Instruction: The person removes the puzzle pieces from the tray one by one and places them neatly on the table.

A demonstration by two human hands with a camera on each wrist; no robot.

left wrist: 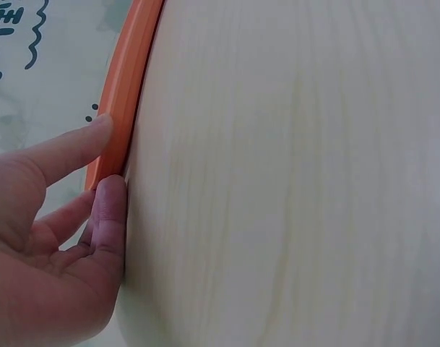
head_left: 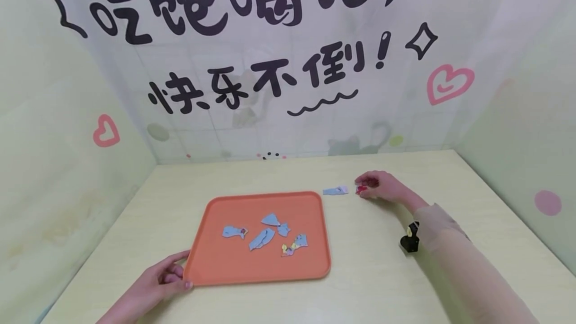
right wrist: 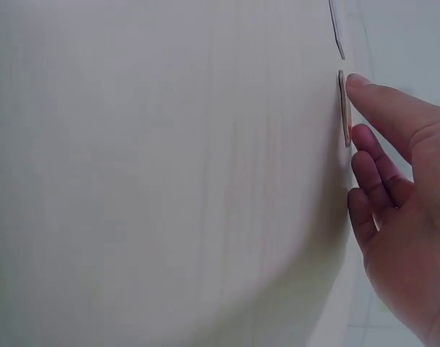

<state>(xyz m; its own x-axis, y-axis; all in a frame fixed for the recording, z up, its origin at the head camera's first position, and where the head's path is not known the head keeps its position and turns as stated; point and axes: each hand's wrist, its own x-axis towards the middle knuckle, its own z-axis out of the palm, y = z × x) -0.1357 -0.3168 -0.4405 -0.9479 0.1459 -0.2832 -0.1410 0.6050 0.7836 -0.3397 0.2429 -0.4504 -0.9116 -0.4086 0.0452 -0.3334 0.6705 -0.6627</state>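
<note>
Between hands (head_left: pixel 155 284) (head_left: pixel 384 185), orange tray (head_left: pixel 216 266), blue pieces (head_left: pixel 262 239)

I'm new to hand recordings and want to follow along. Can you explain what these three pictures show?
There is no machine: each grip is simply a person's bare hand. The widest picture comes from a camera on the head, looking forward and down; the other two come from cameras on the left and right wrists.

On the pale wooden table sits an orange tray carrying several mostly blue picture pieces with uneven edges. Beyond the tray's far right corner lies a blue strip-shaped piece.

The left hand holds the tray's near left corner. The right hand has its thumb and fingers around a red piece; whether it is lifted is hard to tell.
</note>
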